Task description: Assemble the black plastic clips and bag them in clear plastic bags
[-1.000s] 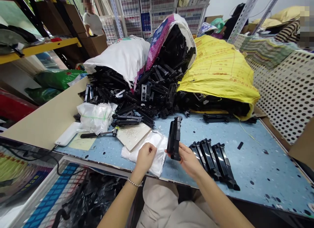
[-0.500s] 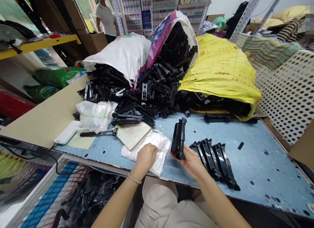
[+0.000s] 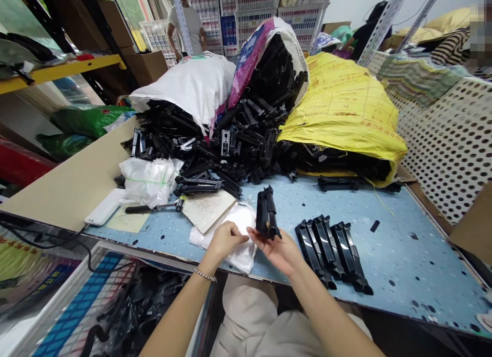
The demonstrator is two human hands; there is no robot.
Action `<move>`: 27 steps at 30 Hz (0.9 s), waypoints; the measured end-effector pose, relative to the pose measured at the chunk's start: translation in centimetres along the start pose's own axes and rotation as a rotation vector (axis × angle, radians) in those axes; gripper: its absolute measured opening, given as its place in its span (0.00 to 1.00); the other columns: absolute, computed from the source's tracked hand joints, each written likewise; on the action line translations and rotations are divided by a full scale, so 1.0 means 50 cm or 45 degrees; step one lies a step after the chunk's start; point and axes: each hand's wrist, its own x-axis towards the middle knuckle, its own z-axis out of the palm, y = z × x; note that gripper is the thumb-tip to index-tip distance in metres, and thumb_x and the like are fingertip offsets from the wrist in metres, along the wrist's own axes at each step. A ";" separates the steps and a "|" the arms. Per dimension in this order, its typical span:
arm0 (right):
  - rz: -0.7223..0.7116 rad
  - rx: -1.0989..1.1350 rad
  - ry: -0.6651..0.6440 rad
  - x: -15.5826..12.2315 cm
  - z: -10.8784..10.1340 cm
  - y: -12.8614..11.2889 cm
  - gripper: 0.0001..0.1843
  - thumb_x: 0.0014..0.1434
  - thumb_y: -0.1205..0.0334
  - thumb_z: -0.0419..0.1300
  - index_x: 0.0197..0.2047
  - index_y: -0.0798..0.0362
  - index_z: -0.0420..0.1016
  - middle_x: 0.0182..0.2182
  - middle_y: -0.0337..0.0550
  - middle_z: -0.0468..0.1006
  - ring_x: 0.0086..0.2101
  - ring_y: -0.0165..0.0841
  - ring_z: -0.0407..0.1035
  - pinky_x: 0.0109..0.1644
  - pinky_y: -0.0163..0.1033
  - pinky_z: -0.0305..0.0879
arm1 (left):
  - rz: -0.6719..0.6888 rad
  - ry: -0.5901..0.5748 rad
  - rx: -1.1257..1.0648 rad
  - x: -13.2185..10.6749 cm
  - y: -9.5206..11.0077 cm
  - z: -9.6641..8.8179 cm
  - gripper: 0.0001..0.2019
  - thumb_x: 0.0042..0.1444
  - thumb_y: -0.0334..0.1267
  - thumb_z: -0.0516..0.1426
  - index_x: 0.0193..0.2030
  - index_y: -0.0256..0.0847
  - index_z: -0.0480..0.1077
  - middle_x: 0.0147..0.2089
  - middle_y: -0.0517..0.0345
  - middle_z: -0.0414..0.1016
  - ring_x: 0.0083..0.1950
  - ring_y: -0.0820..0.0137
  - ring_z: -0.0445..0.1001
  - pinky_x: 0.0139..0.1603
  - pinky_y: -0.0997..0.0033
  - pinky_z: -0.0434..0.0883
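My right hand (image 3: 280,252) holds a black plastic bracket-like part (image 3: 267,212) upright, with its long ribbed side showing. My left hand (image 3: 226,240) is pinched over a stack of clear plastic bags (image 3: 243,254), and its fingertips seem to grip the edge of the top bag. The fingertips of both hands almost meet beside the black part. Several similar black parts (image 3: 333,252) lie in a slanted row to the right of my right hand. Behind the bags rests a beige tile-like board (image 3: 207,211).
A large heap of black parts (image 3: 238,142) spills from a white sack (image 3: 188,85), a purple-white sack and a yellow sack (image 3: 342,106). On the left lie a screwdriver-like tool (image 3: 154,208), a bundle of bags (image 3: 148,177) and a white power strip (image 3: 103,207). A person (image 3: 188,26) stands behind.
My right hand has brought the black part left, toward my left hand. The bag stack's right edge has shifted left. The person behind has moved rightward.
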 end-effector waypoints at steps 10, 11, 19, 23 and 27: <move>-0.021 0.078 0.036 0.008 -0.012 -0.009 0.10 0.48 0.59 0.71 0.31 0.55 0.79 0.33 0.47 0.82 0.45 0.44 0.75 0.58 0.53 0.65 | 0.094 0.105 -0.039 -0.008 -0.017 0.009 0.06 0.48 0.35 0.57 0.27 0.41 0.62 0.24 0.66 0.67 0.26 0.74 0.68 0.29 0.76 0.64; -0.011 0.087 0.024 0.009 -0.011 -0.005 0.11 0.47 0.58 0.71 0.31 0.55 0.79 0.33 0.47 0.82 0.46 0.45 0.75 0.58 0.53 0.65 | 0.104 0.109 -0.026 -0.008 -0.017 0.012 0.07 0.48 0.35 0.57 0.26 0.41 0.60 0.23 0.67 0.66 0.26 0.74 0.67 0.28 0.76 0.63; -0.004 -0.042 0.133 0.035 -0.019 0.029 0.13 0.46 0.59 0.72 0.34 0.57 0.79 0.34 0.48 0.81 0.43 0.41 0.75 0.51 0.44 0.70 | 0.235 0.095 0.242 -0.019 0.014 -0.037 0.12 0.49 0.24 0.49 0.30 0.41 0.71 0.33 0.57 0.74 0.38 0.68 0.73 0.43 0.68 0.69; 0.021 -0.043 0.139 0.011 -0.027 0.015 0.11 0.47 0.61 0.70 0.34 0.57 0.79 0.34 0.47 0.81 0.40 0.38 0.75 0.44 0.39 0.72 | 0.310 0.051 0.455 -0.022 0.027 -0.039 0.17 0.47 0.20 0.50 0.34 0.40 0.75 0.39 0.50 0.76 0.46 0.61 0.73 0.53 0.60 0.68; 0.340 0.125 -0.069 -0.060 -0.049 0.001 0.15 0.53 0.56 0.66 0.41 0.57 0.78 0.30 0.45 0.78 0.28 0.29 0.71 0.29 0.31 0.69 | 0.352 0.012 0.498 -0.016 0.019 -0.037 0.22 0.47 0.20 0.49 0.44 0.40 0.75 0.49 0.50 0.75 0.52 0.62 0.73 0.57 0.61 0.68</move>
